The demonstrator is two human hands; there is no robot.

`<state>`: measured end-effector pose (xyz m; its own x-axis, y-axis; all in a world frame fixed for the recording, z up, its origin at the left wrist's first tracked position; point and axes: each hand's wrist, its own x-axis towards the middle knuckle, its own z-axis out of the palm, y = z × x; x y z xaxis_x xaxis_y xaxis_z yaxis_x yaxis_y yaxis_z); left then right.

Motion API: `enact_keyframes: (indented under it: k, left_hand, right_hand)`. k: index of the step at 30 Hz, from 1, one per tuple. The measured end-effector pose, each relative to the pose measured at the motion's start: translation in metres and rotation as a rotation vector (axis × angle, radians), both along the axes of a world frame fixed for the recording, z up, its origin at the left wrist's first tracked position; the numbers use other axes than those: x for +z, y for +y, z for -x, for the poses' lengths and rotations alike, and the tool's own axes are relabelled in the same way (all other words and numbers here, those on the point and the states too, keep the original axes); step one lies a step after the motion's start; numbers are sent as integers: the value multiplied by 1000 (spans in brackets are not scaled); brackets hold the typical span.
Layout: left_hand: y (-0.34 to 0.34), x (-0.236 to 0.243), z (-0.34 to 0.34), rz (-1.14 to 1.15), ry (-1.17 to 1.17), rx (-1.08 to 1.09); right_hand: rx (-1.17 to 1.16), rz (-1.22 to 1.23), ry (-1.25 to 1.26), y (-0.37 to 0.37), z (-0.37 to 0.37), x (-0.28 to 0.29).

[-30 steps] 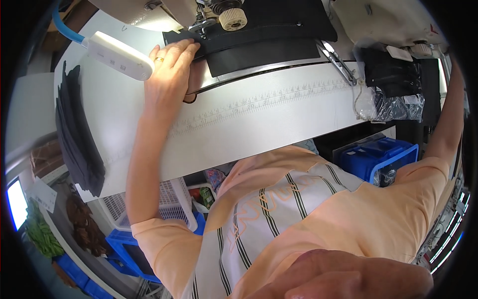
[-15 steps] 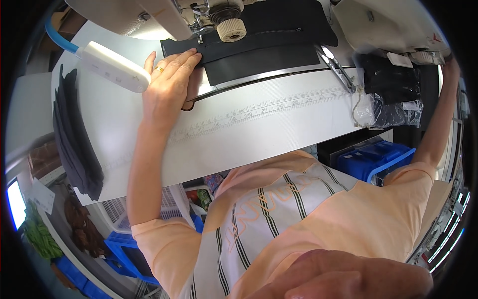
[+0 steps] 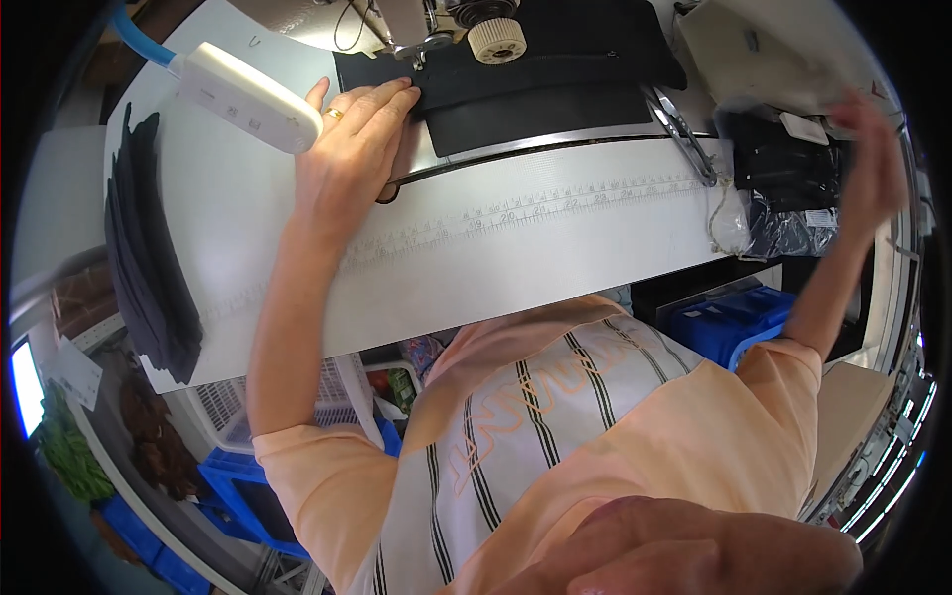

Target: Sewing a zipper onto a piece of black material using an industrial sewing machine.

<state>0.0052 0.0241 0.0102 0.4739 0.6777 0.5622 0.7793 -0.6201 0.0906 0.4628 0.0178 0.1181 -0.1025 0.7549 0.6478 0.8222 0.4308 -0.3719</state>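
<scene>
My left hand [image 3: 355,149] lies flat with fingers stretched out, its fingertips on the left edge of a black cloth piece [image 3: 540,129] with a zipper. The cloth lies at the foot of the sewing machine [image 3: 397,22], left of its white ridged dial [image 3: 497,42]. My right hand [image 3: 875,169] is raised at the far right, beside the machine's right end [image 3: 754,55]. Motion smears its fingers, so whether it holds anything cannot be seen. A small dark loop [image 3: 388,194] shows by my left wrist, partly hidden.
Metal thread snips [image 3: 682,137] lie right of the cloth. Beyond them sits a clear bag with black contents [image 3: 788,169]. A stack of dark cloth pieces [image 3: 149,248] lies at the table's left. A white lamp [image 3: 248,97] hangs over my left hand. Blue bins [image 3: 729,322] stand below the table.
My right hand has come away from the machine's right end, toward me and slightly left. My left hand stays on the cloth. The whole view has shifted a little.
</scene>
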Motion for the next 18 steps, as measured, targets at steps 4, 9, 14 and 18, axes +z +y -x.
enact_keyframes:
  k: [4, 9, 14, 18]
  left_hand:
    - [-6, -15, 14, -12, -17, -21]
    - [-79, 3, 25, 178, 147, -5]
    - [-106, 1, 19, 182, 81, 71]
    - [-102, -2, 17, 148, 63, 84]
  right_hand:
    - [390, 128, -429, 4, 163, -89]
    - [507, 150, -481, -36, 173, -98]
    - [574, 90, -387, -37, 175, -99]
    - [540, 64, -535, -25, 192, -103]
